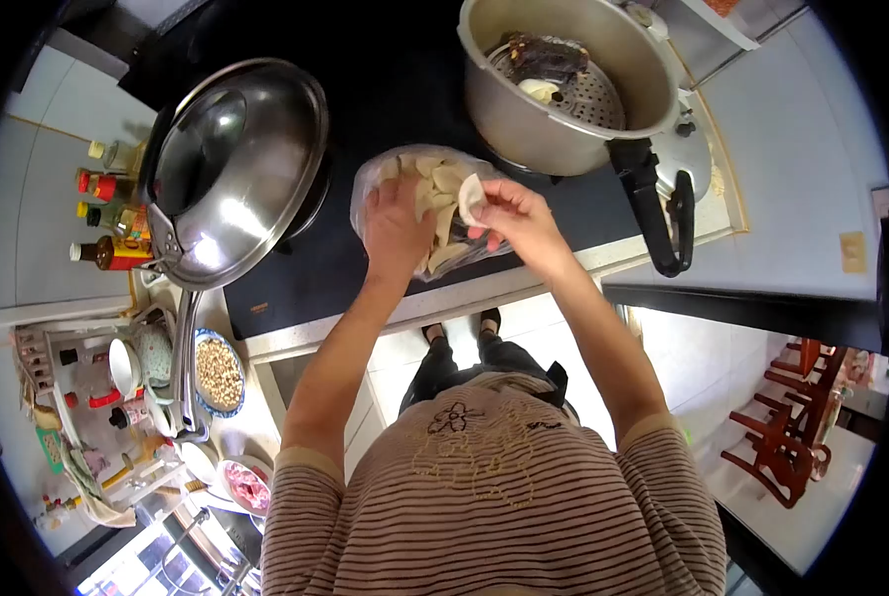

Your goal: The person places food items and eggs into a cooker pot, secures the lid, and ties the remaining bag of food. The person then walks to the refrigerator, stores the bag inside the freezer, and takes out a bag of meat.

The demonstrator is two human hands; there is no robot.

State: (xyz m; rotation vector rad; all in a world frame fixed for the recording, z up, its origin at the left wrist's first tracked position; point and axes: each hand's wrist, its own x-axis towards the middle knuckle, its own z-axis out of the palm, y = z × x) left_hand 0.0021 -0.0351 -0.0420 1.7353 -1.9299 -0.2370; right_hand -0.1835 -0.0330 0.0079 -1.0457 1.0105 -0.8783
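A clear plastic bag [363, 177] full of pale dumplings [444, 179] lies open on the black cooktop. My left hand [398, 223] rests on the dumplings at the bag's left side, fingers stretched out and partly hidden among them. Between the thumb and fingers of my right hand [520, 219] is a single dumpling [470, 197], held above the bag's right edge. Behind and to the right stands a deep metal pot [544, 129]. Inside it, a perforated steamer rack [598, 99] carries a dark lump of food [554, 58] and a pale piece [539, 90].
A wok with a domed metal lid [236, 159] stands on the left, its handle pointing towards me. The pot's black handle [653, 214] juts over the counter edge. Sauce bottles [116, 189], a bowl of beans or nuts [218, 373] and a bowl of raw meat [245, 487] are at left.
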